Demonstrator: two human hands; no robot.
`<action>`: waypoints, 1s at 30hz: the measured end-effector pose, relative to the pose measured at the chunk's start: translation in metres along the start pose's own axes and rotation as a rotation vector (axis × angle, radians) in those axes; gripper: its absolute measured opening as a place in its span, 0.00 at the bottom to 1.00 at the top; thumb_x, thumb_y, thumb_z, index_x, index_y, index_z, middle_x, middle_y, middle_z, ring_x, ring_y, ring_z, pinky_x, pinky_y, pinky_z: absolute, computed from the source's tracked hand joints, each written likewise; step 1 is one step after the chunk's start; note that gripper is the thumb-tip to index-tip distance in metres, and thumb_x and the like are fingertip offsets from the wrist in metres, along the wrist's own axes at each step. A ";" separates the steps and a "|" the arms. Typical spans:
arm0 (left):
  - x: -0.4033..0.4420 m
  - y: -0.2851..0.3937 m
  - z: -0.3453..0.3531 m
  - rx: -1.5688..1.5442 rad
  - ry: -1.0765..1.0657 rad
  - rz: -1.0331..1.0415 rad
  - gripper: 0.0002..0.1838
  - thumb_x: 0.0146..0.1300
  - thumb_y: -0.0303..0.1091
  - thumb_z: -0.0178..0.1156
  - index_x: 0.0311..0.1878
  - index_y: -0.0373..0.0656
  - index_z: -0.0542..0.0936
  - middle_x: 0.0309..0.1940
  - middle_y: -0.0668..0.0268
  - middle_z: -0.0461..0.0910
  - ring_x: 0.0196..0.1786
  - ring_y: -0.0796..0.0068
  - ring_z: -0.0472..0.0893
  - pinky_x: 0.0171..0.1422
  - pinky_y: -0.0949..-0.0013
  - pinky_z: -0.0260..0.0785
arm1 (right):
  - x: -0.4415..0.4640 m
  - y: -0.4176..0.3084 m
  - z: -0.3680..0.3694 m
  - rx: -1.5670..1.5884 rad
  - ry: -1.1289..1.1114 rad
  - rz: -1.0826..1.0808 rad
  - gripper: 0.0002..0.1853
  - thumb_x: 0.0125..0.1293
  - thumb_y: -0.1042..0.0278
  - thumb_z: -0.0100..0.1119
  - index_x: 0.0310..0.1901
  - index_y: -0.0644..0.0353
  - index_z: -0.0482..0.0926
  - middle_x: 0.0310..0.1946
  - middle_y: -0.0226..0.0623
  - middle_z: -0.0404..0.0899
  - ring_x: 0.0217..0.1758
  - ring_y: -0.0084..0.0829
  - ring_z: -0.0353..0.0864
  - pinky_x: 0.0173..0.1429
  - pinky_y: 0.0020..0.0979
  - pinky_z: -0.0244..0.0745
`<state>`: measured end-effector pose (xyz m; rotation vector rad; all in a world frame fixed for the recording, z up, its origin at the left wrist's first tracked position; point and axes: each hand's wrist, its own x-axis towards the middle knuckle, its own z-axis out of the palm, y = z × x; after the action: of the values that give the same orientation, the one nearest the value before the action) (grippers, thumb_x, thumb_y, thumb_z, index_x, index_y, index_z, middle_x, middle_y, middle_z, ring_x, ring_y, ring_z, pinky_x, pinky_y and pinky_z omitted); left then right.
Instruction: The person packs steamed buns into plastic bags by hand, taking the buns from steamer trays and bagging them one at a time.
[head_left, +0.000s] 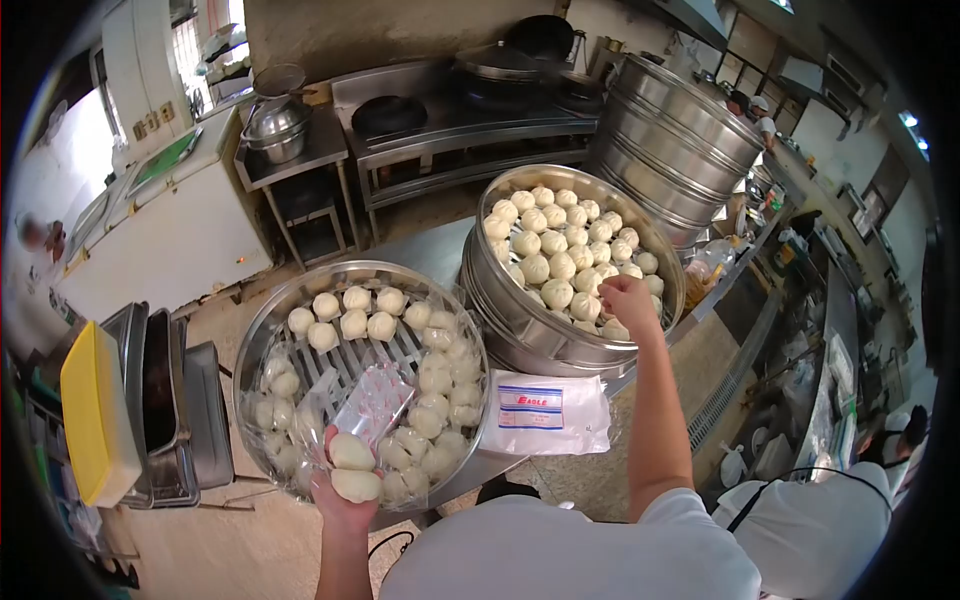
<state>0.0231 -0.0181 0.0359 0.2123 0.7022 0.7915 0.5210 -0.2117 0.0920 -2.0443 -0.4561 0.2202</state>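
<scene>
My left hand (343, 500) is closed around two pale steamed buns (355, 486), at the front of the left steamer tray (243, 400). Clear plastic lies just above it, and a clear bag with red print (372, 400) rests on the slats. In that tray, plain buns (357, 298) sit at the back, and bagged buns (436, 375) line both sides. My right hand (630, 303) is over the right steamer (480, 290), its fingers curled together among the pleated buns (562, 265). What its fingertips hold, if anything, is hidden.
A white "Eagle" packet (535, 415) lies between the steamers. Tall stacked steamers (670, 140) stand behind right. A yellow lid (98, 415) and metal trays (205, 415) are at left. Stoves (450, 125) line the back. Another person (810, 525) is close on the right.
</scene>
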 end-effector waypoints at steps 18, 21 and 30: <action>0.079 -0.118 0.099 0.130 -0.042 -0.172 0.24 0.78 0.60 0.46 0.67 0.63 0.77 0.49 0.67 0.85 0.45 0.54 0.86 0.34 0.46 0.79 | 0.042 0.038 -0.043 0.040 -0.522 0.252 0.24 0.70 0.51 0.69 0.54 0.66 0.81 0.42 0.38 0.85 0.39 0.27 0.84 0.37 0.30 0.82; 0.083 -0.134 0.113 0.148 -0.024 -0.182 0.25 0.77 0.62 0.46 0.67 0.63 0.77 0.50 0.66 0.84 0.46 0.53 0.85 0.35 0.45 0.79 | 0.052 0.049 -0.052 0.526 -0.510 0.255 0.24 0.79 0.51 0.58 0.60 0.66 0.79 0.46 0.39 0.85 0.42 0.26 0.85 0.38 0.30 0.85; 0.089 -0.158 0.135 0.134 -0.110 -0.229 0.26 0.77 0.64 0.46 0.67 0.63 0.77 0.52 0.67 0.84 0.49 0.54 0.85 0.41 0.46 0.79 | 0.057 0.027 -0.064 1.028 -0.697 0.139 0.37 0.69 0.80 0.60 0.78 0.67 0.59 0.65 0.42 0.75 0.61 0.34 0.81 0.62 0.37 0.82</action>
<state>0.2459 -0.0539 0.0266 0.2886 0.6626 0.5107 0.6010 -0.2512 0.1019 -0.9395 -0.4729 1.0349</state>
